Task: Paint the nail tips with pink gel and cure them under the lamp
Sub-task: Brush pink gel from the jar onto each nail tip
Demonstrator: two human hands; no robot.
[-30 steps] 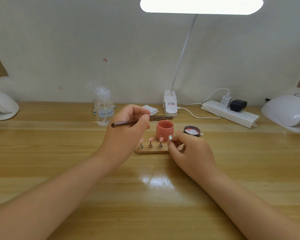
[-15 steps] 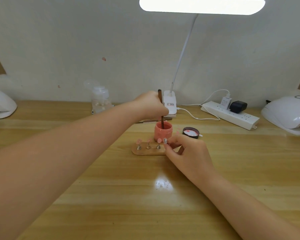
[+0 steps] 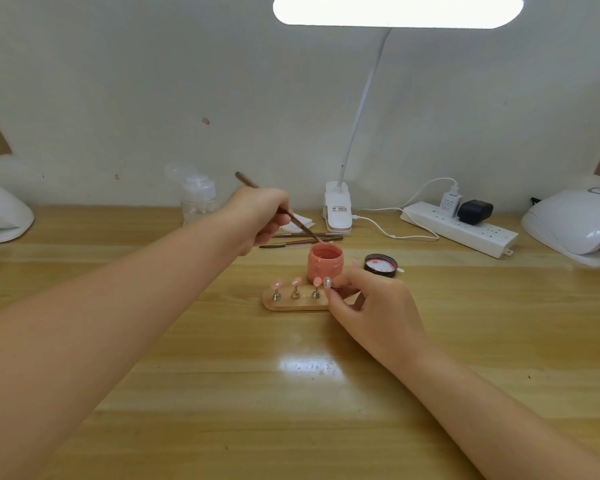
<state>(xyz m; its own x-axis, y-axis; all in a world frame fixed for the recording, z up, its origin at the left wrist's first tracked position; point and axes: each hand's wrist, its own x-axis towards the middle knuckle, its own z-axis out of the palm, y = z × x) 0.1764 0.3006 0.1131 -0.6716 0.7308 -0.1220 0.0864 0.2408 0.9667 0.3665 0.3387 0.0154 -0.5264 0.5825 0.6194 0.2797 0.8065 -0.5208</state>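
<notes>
- Your left hand (image 3: 257, 216) grips a brown brush (image 3: 278, 207) in curled fingers; the brush slants down so its tip sits at the open mouth of the pink gel jar (image 3: 325, 261), though you cannot tell whether it touches the gel.
- The jar stands upright on the wooden counter (image 3: 291, 393); take it as your landmark.
- Just in front of the jar lies a wooden holder (image 3: 291, 304) with three small metal stands, each carrying a pink nail tip (image 3: 277, 283).
- Your right hand (image 3: 371, 306) rests at the holder's right end, in front and right of the jar, its thumb and forefinger pinching a fourth stand with a pale nail tip (image 3: 327, 282) on it.
- The jar's dark lid (image 3: 380, 265) lies inside-up just to the right of the jar.
- Two spare brushes (image 3: 302, 240) lie flat just behind the jar.
- A clip-on desk lamp (image 3: 338, 211) stands behind the jar, its lit head overhead.
- A white power strip (image 3: 461, 228) sits behind and right of the jar, and a white curing lamp (image 3: 575, 223) farther right.
- A clear pump bottle (image 3: 199, 199) stands behind and left of the jar, with another white curing lamp (image 3: 0, 213) at the far left.
</notes>
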